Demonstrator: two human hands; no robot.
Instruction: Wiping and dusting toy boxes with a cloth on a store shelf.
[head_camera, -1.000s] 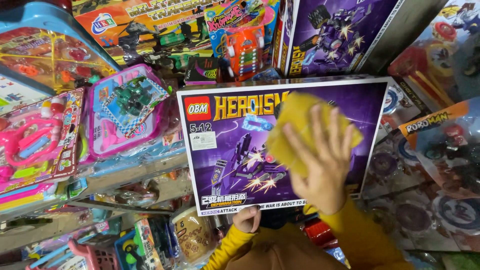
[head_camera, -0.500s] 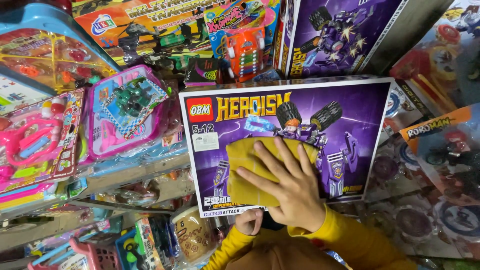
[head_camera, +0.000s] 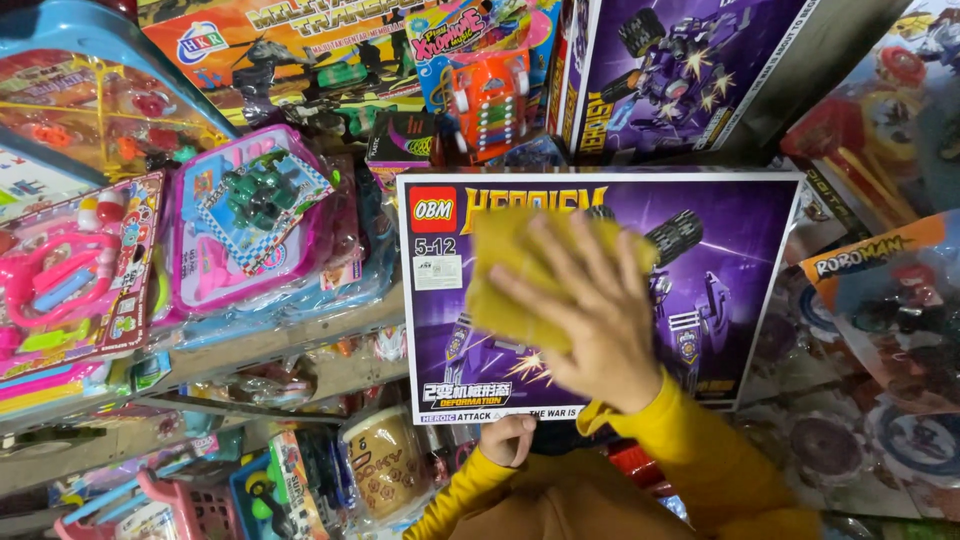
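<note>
A large purple toy box (head_camera: 740, 250) with a robot picture fills the middle of the head view. My left hand (head_camera: 507, 438) grips its bottom edge from below. My right hand (head_camera: 590, 315) presses a yellow cloth (head_camera: 510, 280) flat against the box front, fingers spread over the cloth, blurred by motion. Both my sleeves are yellow.
Shelves packed with toys surround the box: a pink blister-pack toy set (head_camera: 250, 225) at left, an orange xylophone toy (head_camera: 490, 95) above, a second purple robot box (head_camera: 680, 75) at top right, bagged spinning-top toys (head_camera: 880, 300) at right, a pink toy basket (head_camera: 170, 505) below.
My right hand has wiped the yellow cloth across the box front, from the upper right down to the lower middle, then up toward the upper left. The left hand has stayed under the box.
</note>
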